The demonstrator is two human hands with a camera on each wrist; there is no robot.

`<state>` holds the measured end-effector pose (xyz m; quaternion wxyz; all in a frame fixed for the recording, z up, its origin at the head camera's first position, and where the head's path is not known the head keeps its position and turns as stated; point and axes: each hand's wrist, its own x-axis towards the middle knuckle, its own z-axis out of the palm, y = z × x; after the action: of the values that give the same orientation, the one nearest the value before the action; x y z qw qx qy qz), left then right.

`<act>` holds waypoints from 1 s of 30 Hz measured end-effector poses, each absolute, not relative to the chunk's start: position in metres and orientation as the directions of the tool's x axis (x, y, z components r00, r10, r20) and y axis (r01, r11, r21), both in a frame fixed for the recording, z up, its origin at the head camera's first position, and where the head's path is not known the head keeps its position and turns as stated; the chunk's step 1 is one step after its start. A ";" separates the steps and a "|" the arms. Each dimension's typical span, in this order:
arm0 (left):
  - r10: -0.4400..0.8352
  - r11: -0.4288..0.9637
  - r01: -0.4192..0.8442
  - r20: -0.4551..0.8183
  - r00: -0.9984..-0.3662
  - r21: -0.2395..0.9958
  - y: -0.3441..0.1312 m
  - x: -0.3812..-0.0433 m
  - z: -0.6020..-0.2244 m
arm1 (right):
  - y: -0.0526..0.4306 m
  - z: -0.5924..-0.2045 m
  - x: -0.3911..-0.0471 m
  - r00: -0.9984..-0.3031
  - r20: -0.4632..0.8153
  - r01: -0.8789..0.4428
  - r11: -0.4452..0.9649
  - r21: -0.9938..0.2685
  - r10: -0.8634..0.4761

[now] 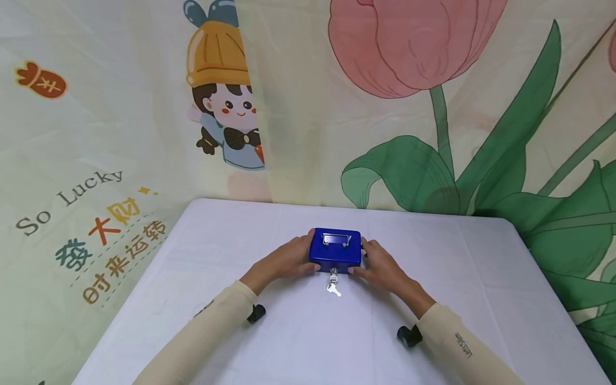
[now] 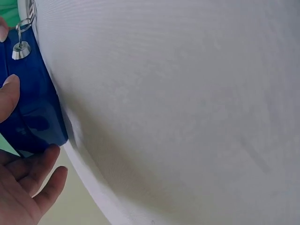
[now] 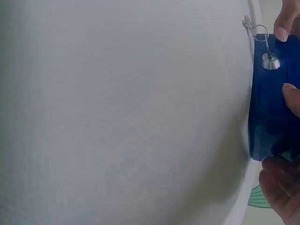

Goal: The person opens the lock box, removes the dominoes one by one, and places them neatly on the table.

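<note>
A small blue metal cash box (image 1: 332, 255) with a silver handle (image 1: 336, 239) folded flat on its lid sits on the white table. My left hand (image 1: 292, 258) grips its left side, thumb at the front face and fingers along the side. On the opposite side, my right hand (image 1: 382, 267) holds it the same way. The lid is down. A key stands in the round silver lock (image 3: 270, 61) on the front, and more keys (image 1: 333, 289) hang from its ring. Both wrist views show the thumbs on the front face and fingers at the box's ends.
White cloth covers the table (image 1: 366, 342), whose far edge lies behind the box. A printed curtain (image 1: 298, 107) with a cartoon figure and a big pink flower hangs beyond it. Black wrist cameras (image 1: 409, 337) sit under both sleeves.
</note>
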<state>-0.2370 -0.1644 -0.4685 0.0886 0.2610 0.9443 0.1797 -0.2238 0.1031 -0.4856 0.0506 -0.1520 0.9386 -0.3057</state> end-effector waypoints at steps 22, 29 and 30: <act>0.484 0.833 0.421 -0.106 -0.869 0.358 -0.160 -0.236 -0.463 | 0.105 -0.480 -0.219 -0.940 0.050 -0.315 0.805 -0.503 -0.336; 0.483 0.838 0.424 -0.108 -0.869 0.343 -0.161 -0.236 -0.461 | 0.107 -0.474 -0.217 -0.927 0.092 -0.366 0.819 -0.442 -0.365; 0.484 0.838 0.425 -0.108 -0.868 0.342 -0.161 -0.236 -0.460 | 0.107 -0.474 -0.217 -0.923 0.104 -0.378 0.819 -0.432 -0.371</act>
<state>-0.2360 -0.1609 -0.4600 0.0954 0.2381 0.9540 0.1552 -0.2165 0.1074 -0.4738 -0.0076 -0.1963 0.9536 -0.2281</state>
